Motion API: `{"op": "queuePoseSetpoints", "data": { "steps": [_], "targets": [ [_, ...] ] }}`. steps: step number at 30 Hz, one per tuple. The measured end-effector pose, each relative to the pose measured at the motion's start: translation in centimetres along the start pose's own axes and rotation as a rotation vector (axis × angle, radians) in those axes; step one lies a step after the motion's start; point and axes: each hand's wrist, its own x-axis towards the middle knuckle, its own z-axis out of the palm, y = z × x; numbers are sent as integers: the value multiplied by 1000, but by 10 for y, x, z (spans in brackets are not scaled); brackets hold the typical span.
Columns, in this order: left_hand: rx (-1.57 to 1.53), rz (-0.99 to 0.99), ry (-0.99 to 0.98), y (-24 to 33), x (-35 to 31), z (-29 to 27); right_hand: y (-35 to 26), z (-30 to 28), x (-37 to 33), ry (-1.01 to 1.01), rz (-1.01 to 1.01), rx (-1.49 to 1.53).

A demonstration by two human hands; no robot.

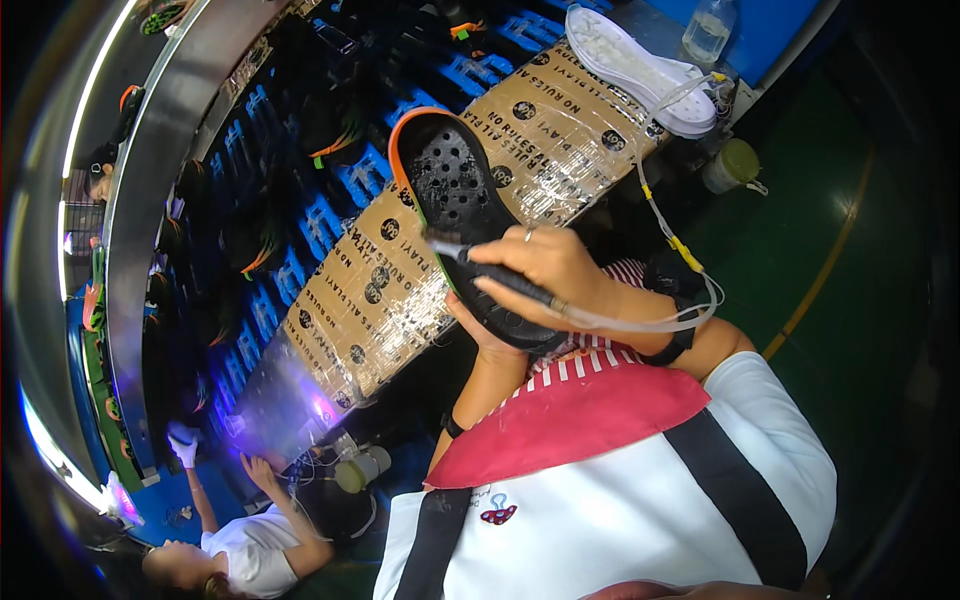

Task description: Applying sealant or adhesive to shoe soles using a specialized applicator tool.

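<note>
A black shoe sole (pixel 462 190) with an orange and green rim is tilted up in front of me, its inner side with several round holes facing me. My left hand (pixel 492 335) is closed on its lower edge from below, some fingers hidden behind the sole. In my right hand (pixel 565 268) I grip a dark-handled brush (pixel 515 283), fed by a clear tube (pixel 640 326). Its pale tip meets the sole's left inner edge near the middle. Wet-looking shine shows on the sole's upper part.
A film-covered cardboard worktop (pixel 560 130) runs diagonally. On its far right lie a white sole (pixel 640 70) and a clear bottle (pixel 708 32). A greenish cup (pixel 733 165) hangs beside it. Blue racks (pixel 320 225) carry shoe parts. A co-worker (pixel 250 550) sits lower left.
</note>
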Motion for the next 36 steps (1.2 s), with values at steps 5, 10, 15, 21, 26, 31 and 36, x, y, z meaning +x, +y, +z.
{"op": "queuePoseSetpoints", "data": {
  "steps": [5,10,15,21,26,31,36],
  "targets": [
    [-257,-115,-451,10,12,50,-5,-7,3,-19,44,224],
    [-210,-17,-386,11,9,65,0,2,-4,57,-26,60],
    [-110,19,-480,24,20,68,-11,0,-6,-138,24,284],
    [-42,64,-394,32,18,77,-4,3,-15,-147,152,356],
    [-61,101,-373,45,19,68,-7,-2,-14,-298,161,529],
    [-41,101,-457,49,18,81,-7,1,-18,-291,188,415],
    [-106,68,-477,68,28,53,-7,-7,-18,-404,61,497]
  ]
}}
